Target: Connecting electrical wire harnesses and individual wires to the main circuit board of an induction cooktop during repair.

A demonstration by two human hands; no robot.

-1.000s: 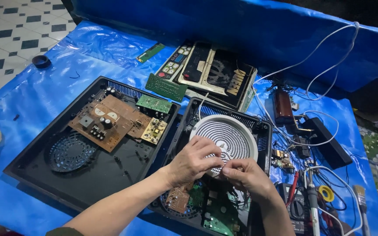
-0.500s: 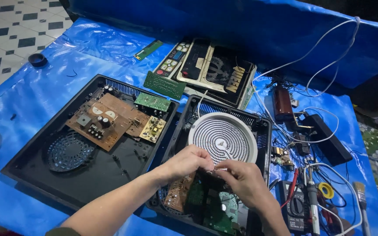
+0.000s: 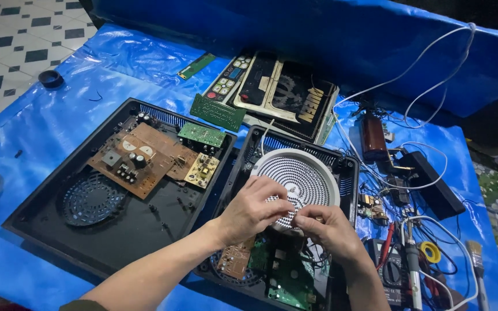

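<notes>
My left hand and my right hand meet over the near rim of a round white heating coil disc. The disc sits in the right black cooker casing. Fingers of both hands are pinched together at the disc's edge; what they pinch is too small to tell. Below my hands lie a green circuit board and a small brown board inside the same casing.
A second open black casing with a brown circuit board lies at left. Glass top panels are stacked behind. White wires, a black adapter, a multimeter, a brush and yellow tape crowd the right side.
Both hands shifted slightly along the near edge of the coil disc and stay pinched together there. The view has moved a little.
</notes>
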